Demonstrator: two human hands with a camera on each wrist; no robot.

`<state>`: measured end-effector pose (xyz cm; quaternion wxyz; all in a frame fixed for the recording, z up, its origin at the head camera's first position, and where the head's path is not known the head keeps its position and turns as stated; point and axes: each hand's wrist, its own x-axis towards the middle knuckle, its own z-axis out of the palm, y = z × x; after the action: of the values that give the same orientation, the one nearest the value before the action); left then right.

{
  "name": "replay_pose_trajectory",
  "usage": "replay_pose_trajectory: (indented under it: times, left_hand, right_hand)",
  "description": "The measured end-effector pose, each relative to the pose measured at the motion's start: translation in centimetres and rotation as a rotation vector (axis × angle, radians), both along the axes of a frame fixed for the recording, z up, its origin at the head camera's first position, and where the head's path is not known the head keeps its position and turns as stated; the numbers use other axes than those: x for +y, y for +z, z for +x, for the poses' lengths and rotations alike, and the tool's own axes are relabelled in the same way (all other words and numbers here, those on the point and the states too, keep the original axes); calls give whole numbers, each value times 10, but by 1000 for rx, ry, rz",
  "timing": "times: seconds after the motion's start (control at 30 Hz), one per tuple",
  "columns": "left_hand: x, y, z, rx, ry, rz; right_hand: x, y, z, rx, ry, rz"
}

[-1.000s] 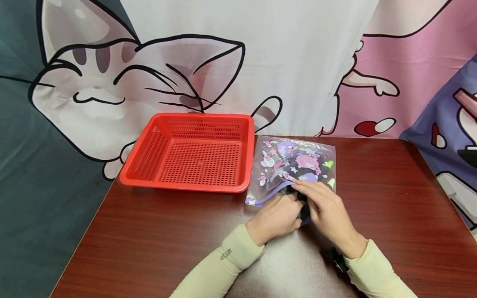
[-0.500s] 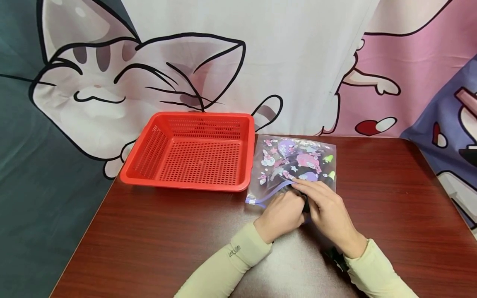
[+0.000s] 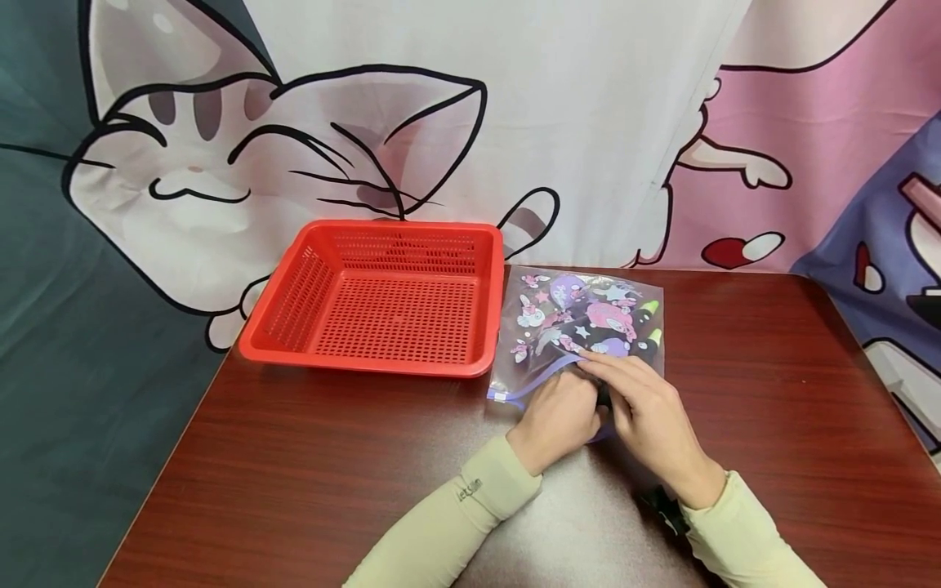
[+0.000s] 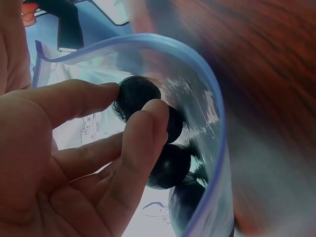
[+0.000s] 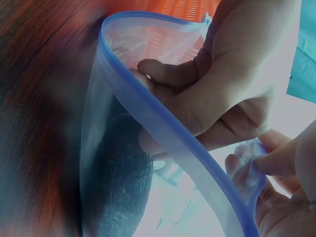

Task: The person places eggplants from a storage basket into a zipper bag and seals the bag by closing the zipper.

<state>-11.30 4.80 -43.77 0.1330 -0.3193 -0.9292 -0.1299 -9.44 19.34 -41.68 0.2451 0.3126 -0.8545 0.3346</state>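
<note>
A clear zip bag [image 3: 515, 371] printed with pink rabbits and stars lies on the table, its purple-edged mouth spread open. Inside are several dark, glossy, long things with rounded ends [image 4: 170, 168]; lime-green tips [image 3: 654, 336] show at their far ends. My left hand [image 3: 560, 412] reaches into the mouth. Thumb and finger of it pinch the rounded end of one dark long thing [image 4: 136, 96]. My right hand [image 3: 650, 408] holds up the bag's edge, pinching the purple rim between thumb and fingers in the right wrist view.
Left of the bag stands a red plastic basket [image 3: 367, 367] with nothing in it, close to the bag's side. Behind the brown wooden table [image 3: 309, 457] hangs a cartoon-printed cloth [image 3: 617, 122].
My left hand has moved a little right and deeper into the bag's mouth. The dark things' green tips have shifted slightly. My right hand stays at the rim.
</note>
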Motion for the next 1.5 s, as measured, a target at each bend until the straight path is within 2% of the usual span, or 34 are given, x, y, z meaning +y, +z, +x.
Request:
replay_pose_trajectory:
  times: [0.17, 0.43, 0.6, 0.73, 0.83, 0.93, 1.03, 1.2, 1.37, 1.5]
  left_hand:
    - [-8, 6, 7, -16, 7, -34]
    - [-39, 29, 26, -42, -41, -54]
    - [-63, 42, 38, -81, -1, 3]
    - [-82, 46, 44, -79, 44, 49]
    - [-95, 43, 44, -68, 74, 56]
    - [-105, 38, 44, -56, 92, 54]
    - [-112, 30, 43, -6, 95, 33]
    - [-117, 15, 39, 90, 108, -18]
    - [-120, 5, 34, 111, 135, -49]
    - [-121, 5, 32, 123, 138, -42]
  right_hand:
    - [0, 0, 0, -4, 4, -1]
    - [1, 2, -2, 46, 21, -6]
    - [2, 3, -3, 58, 32, -14]
    - [5, 5, -2, 56, 11, 13]
    - [9, 5, 0, 70, -2, 47]
    - [14, 5, 1, 48, 7, 78]
    - [19, 4, 2, 1, 29, 104]
    - [27, 2, 4, -37, 58, 156]
    - [33, 0, 4, -53, 65, 191]
    - [33, 2, 4, -66, 78, 220]
